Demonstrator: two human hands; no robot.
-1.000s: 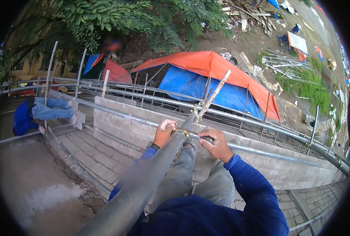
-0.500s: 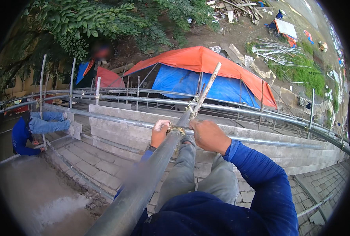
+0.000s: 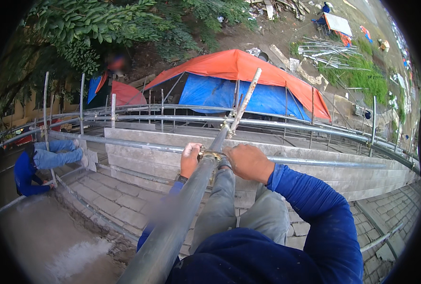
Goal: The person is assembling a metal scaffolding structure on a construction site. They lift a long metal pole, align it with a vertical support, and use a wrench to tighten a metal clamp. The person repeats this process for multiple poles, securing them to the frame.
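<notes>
The left hand [image 3: 189,160] gripped the clamp [image 3: 211,155] from its left while the right hand [image 3: 249,163], closed, any contents hidden, sat just right, the pole [image 3: 191,194] slanting up between them.

I see the clamp [image 3: 209,155] on the pole [image 3: 170,236], left hand [image 3: 189,161] at its left, right hand [image 3: 250,162] at its right, tarpaulin [image 3: 262,75] beyond it.

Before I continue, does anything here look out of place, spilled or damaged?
Two things. A whitish patch mars the grey slab at lower left, perhaps a spill. Pale poles lie crisscrossed on the grass at upper right rather than stacked. The clamp shows no clear damage, though the right hand may hide part of it.
</notes>
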